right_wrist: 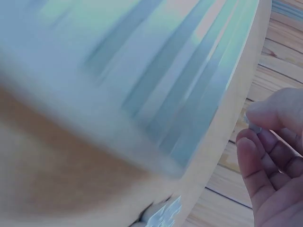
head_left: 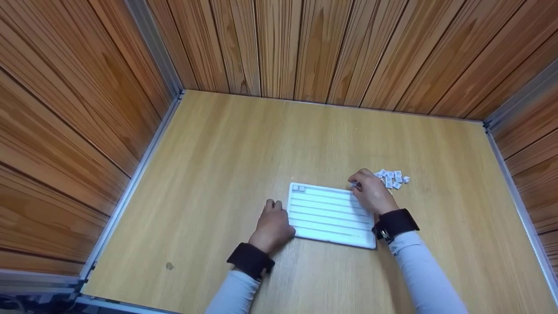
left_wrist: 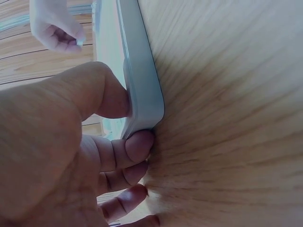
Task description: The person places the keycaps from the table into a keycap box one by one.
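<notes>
A white board with several parallel grooves lies on the table, two small white tiles set in its far left corner. At its left edge my left hand holds on. In the left wrist view, the thumb presses one side of the board's corner and the index fingertip the other. My right hand is over the far right corner of the board. Between thumb and fingers it pinches a small white tile, mostly hidden by the fingertips.
Just beyond my right hand, several loose white tiles lie in a small pile. Wooden plank walls rise behind and on both sides of the table. A dark round spot marks the table at the near left.
</notes>
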The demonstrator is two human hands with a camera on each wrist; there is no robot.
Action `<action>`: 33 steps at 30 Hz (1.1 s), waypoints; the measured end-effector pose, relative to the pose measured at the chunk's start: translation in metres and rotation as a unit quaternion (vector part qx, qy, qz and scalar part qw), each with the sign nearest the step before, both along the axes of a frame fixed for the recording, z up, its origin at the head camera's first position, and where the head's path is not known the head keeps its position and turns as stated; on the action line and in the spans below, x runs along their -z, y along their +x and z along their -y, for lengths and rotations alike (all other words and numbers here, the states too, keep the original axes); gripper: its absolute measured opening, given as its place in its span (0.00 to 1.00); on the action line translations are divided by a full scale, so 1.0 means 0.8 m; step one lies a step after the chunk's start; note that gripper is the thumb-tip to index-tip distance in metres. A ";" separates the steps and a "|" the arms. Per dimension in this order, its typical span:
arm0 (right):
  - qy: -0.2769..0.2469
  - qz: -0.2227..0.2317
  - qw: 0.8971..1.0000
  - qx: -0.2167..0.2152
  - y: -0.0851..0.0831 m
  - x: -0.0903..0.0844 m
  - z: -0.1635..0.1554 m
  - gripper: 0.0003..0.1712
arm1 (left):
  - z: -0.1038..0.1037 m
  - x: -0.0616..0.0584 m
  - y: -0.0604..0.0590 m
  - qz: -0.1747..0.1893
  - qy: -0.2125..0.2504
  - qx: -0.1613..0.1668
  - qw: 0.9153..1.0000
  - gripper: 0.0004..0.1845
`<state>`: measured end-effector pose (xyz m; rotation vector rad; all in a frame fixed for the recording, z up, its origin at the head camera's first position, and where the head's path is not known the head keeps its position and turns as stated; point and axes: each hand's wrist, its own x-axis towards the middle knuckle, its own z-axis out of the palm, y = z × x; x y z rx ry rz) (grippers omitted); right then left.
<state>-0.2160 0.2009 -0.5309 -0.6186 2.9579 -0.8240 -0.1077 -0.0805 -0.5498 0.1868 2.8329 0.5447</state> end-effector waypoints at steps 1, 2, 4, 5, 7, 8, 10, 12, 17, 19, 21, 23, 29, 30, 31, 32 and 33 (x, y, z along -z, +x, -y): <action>-0.002 -0.006 1.000 -0.007 0.000 0.000 0.004 0.11 | 0.000 0.000 0.000 0.002 0.001 -0.001 1.000 0.13; -0.005 -0.013 1.000 -0.013 -0.001 0.001 0.008 0.11 | 0.000 0.000 0.000 0.004 0.001 -0.002 1.000 0.14; -0.006 -0.026 0.999 -0.025 -0.002 0.002 0.016 0.11 | 0.000 0.000 0.000 0.006 0.003 -0.003 1.000 0.14; -0.005 -0.031 0.999 -0.030 -0.002 0.002 0.020 0.11 | 0.000 0.000 0.000 0.005 0.005 -0.003 1.000 0.14; -0.002 -0.039 0.998 -0.042 -0.002 0.002 0.029 0.12 | 0.001 0.000 0.000 0.001 0.005 0.003 1.000 0.12; -0.002 -0.043 0.998 -0.046 -0.002 0.002 0.033 0.12 | 0.001 0.000 0.000 -0.002 0.005 0.006 1.000 0.11; -0.001 -0.045 0.997 -0.055 -0.002 0.003 0.040 0.13 | 0.002 0.000 0.000 -0.007 0.007 0.010 1.000 0.09; -0.002 -0.047 0.997 -0.063 -0.002 0.003 0.048 0.13 | 0.003 0.001 0.001 -0.010 0.007 0.012 1.000 0.08; -0.007 -0.035 0.996 -0.079 0.001 0.002 0.065 0.12 | 0.002 0.000 0.000 -0.010 0.003 0.007 1.000 0.10; -0.006 -0.029 0.996 -0.084 0.002 0.002 0.072 0.12 | 0.002 0.000 0.000 -0.009 0.001 0.006 1.000 0.11; -0.003 -0.024 0.996 -0.087 0.002 0.003 0.081 0.12 | 0.002 0.000 0.000 -0.008 -0.002 0.005 1.000 0.12; 0.002 -0.019 0.996 -0.089 0.003 0.004 0.088 0.11 | 0.002 0.001 -0.001 -0.006 -0.002 0.004 1.000 0.13; 0.016 -0.013 0.995 -0.098 0.005 0.006 0.105 0.10 | 0.002 0.002 -0.001 -0.013 0.000 0.008 1.000 0.13; 0.017 -0.013 0.995 -0.099 0.006 0.006 0.108 0.10 | 0.002 0.002 0.000 -0.014 -0.001 0.009 1.000 0.13; 0.018 -0.015 0.995 -0.100 0.006 0.006 0.110 0.10 | 0.002 0.002 0.000 -0.015 0.000 0.010 1.000 0.13; 0.019 -0.016 0.995 -0.101 0.007 0.006 0.112 0.10 | 0.002 0.002 0.000 -0.015 -0.001 0.011 1.000 0.14; 0.020 -0.017 0.994 -0.102 0.007 0.006 0.114 0.10 | 0.002 0.002 0.000 -0.016 -0.002 0.012 1.000 0.14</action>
